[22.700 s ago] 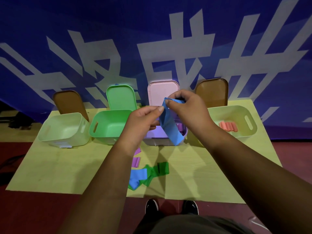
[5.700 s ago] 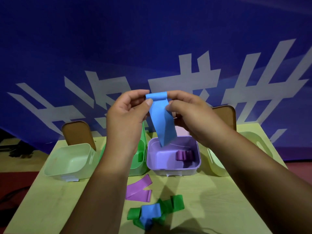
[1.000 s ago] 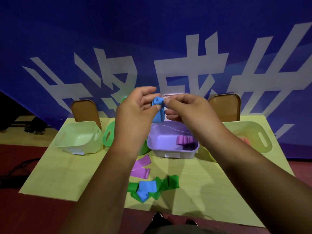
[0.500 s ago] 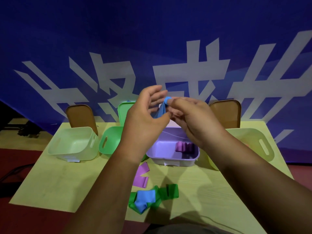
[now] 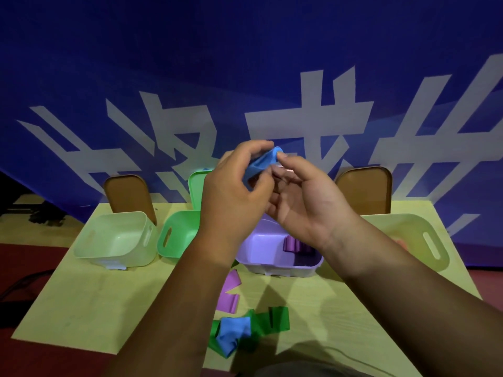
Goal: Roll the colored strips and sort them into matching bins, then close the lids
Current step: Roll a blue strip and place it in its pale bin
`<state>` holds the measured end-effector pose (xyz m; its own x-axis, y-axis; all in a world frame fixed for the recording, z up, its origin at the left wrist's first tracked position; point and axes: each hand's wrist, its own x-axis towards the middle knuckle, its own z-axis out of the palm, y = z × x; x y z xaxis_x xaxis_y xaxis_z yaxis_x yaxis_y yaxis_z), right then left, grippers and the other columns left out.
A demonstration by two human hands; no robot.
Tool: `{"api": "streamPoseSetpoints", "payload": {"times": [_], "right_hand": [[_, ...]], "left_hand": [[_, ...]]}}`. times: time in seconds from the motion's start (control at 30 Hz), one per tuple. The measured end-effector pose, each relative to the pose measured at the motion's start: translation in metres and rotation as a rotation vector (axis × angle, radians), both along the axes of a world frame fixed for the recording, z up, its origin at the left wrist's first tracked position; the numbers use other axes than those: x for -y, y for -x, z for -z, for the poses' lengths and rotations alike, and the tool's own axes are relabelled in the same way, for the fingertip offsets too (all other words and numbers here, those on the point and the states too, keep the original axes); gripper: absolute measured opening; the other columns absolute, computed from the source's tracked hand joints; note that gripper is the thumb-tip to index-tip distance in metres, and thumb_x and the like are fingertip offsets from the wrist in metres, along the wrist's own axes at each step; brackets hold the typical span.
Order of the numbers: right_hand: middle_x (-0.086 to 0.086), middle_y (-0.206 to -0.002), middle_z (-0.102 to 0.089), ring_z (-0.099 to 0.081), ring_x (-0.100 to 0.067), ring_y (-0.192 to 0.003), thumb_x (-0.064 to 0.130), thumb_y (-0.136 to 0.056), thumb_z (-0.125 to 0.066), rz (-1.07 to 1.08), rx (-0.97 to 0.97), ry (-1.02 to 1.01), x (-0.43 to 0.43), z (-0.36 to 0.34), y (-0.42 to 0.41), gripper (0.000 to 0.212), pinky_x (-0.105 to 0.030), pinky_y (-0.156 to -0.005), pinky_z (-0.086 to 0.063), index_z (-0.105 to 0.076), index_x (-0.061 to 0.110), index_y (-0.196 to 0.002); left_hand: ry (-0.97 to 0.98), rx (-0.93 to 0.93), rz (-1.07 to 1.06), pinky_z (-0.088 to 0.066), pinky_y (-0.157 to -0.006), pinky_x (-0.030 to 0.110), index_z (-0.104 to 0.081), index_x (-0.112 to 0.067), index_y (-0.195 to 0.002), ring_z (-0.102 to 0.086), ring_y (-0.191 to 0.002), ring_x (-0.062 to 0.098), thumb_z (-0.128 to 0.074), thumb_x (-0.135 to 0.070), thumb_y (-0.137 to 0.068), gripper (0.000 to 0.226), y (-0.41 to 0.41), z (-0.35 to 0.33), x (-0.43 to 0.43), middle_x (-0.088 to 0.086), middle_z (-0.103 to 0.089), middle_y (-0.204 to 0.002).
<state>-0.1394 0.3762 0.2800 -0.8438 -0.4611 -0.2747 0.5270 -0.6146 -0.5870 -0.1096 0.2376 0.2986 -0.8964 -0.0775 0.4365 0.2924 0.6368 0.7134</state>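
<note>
A rolled blue strip is held in the air above the purple bin. My left hand grips the roll with curled fingers. My right hand touches its upper end with a fingertip, palm turned up and fingers loose. Purple rolls lie inside the purple bin. On the table lie flat purple strips, a green strip and another blue strip tangled with it.
A pale green bin and a green bin stand left of the purple one, and a pale bin stands on the right. Brown lids and a green lid lean against the blue banner. The table's near edge is close to me.
The blue strip has been wound from a hanging band into a short roll. In the last half second my right hand opened and turned palm up while the left kept the roll.
</note>
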Motion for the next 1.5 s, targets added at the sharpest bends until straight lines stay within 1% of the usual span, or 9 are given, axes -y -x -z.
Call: {"api": "streamPoseSetpoints", "payload": {"times": [0.17,0.33,0.43,0.63,0.73,0.9,1.07,1.27,1.5], "right_hand": [[-0.02,-0.13,-0.063,-0.061,-0.029,-0.124,0.033,-0.102,-0.061,-0.067,0.009,0.022,-0.003,-0.002,-0.007,0.056,-0.044,-0.111,-0.051,-0.059,-0.004,-0.144],[-0.016,-0.112,-0.073,-0.072,-0.023,-0.105,0.034,-0.104,-0.055,-0.116,0.017,0.053,-0.005,-0.007,-0.02,0.052,-0.04,-0.101,-0.055,-0.059,-0.002,-0.141],[-0.013,-0.105,-0.075,-0.075,-0.021,-0.096,0.035,-0.104,-0.053,-0.154,0.013,0.071,-0.005,-0.009,-0.026,0.045,-0.038,-0.097,-0.056,-0.06,0.002,-0.134],[-0.017,-0.128,-0.065,-0.065,-0.03,-0.12,0.041,-0.102,-0.061,-0.208,0.018,0.077,-0.006,-0.004,-0.037,0.061,-0.051,-0.12,-0.045,-0.055,0.004,-0.15],[-0.018,-0.131,-0.062,-0.064,-0.03,-0.122,0.039,-0.101,-0.062,-0.185,0.049,0.113,-0.007,0.001,-0.038,0.06,-0.048,-0.115,-0.05,-0.057,0.003,-0.148],[-0.022,-0.129,-0.062,-0.061,-0.03,-0.126,0.025,-0.097,-0.063,-0.068,0.102,0.188,-0.011,0.007,-0.038,0.057,-0.041,-0.105,-0.058,-0.055,-0.006,-0.145],[-0.023,-0.134,-0.063,-0.062,-0.031,-0.124,0.024,-0.103,-0.064,-0.037,0.116,0.23,-0.007,0.013,-0.037,0.05,-0.041,-0.108,-0.056,-0.059,-0.007,-0.141],[-0.026,-0.147,-0.061,-0.062,-0.032,-0.136,0.024,-0.101,-0.068,-0.058,0.187,0.307,-0.003,0.012,-0.038,0.053,-0.044,-0.116,-0.049,-0.058,-0.009,-0.141],[-0.026,-0.151,-0.056,-0.062,-0.032,-0.137,0.023,-0.098,-0.067,-0.028,0.177,0.233,0.001,0.007,-0.028,0.053,-0.045,-0.114,-0.051,-0.058,-0.006,-0.142]], "left_hand": [[0.02,0.002,0.046,-0.054,-0.099,0.018,-0.069,-0.032,-0.132,-0.066,-0.122,0.005,-0.074,-0.012,-0.097,0.041,-0.009,-0.007,0.003,-0.014,-0.071,-0.125],[0.099,0.062,0.057,-0.058,-0.097,0.039,-0.065,-0.037,-0.128,-0.065,-0.118,0.009,-0.082,-0.013,-0.089,0.049,-0.014,-0.011,0.003,-0.017,-0.07,-0.12],[0.111,0.074,0.031,-0.059,-0.093,0.038,-0.063,-0.037,-0.125,-0.066,-0.114,0.007,-0.078,-0.01,-0.091,0.046,-0.019,-0.015,0.001,-0.017,-0.07,-0.118],[0.007,0.094,0.061,-0.061,-0.084,0.028,-0.065,-0.035,-0.115,-0.072,-0.103,0.002,-0.073,-0.008,-0.092,0.036,-0.032,-0.02,0.001,-0.019,-0.075,-0.104],[-0.031,0.103,0.142,-0.06,-0.083,0.022,-0.07,-0.033,-0.115,-0.073,-0.104,0.005,-0.075,-0.008,-0.094,0.033,-0.035,-0.017,0.005,-0.017,-0.076,-0.105],[-0.021,0.096,0.256,-0.057,-0.097,0.025,-0.077,-0.021,-0.122,-0.067,-0.118,0.018,-0.076,-0.003,-0.095,0.033,-0.029,-0.004,0.013,-0.008,-0.069,-0.119],[0.091,0.074,0.208,-0.044,-0.088,0.008,-0.076,-0.027,-0.125,-0.061,-0.11,0.007,-0.082,-0.01,-0.092,0.038,-0.024,-0.001,0.014,-0.008,-0.061,-0.114],[-0.045,0.135,0.112,-0.048,-0.081,0.008,-0.075,-0.028,-0.106,-0.068,-0.1,0.001,-0.09,-0.014,-0.086,0.029,-0.021,-0.005,0.015,-0.015,-0.074,-0.102],[-0.085,0.192,0.182,-0.053,-0.087,0.013,-0.079,-0.027,-0.112,-0.071,-0.103,0.001,-0.08,-0.014,-0.095,0.022,-0.014,-0.007,0.027,-0.018,-0.077,-0.103]]}}
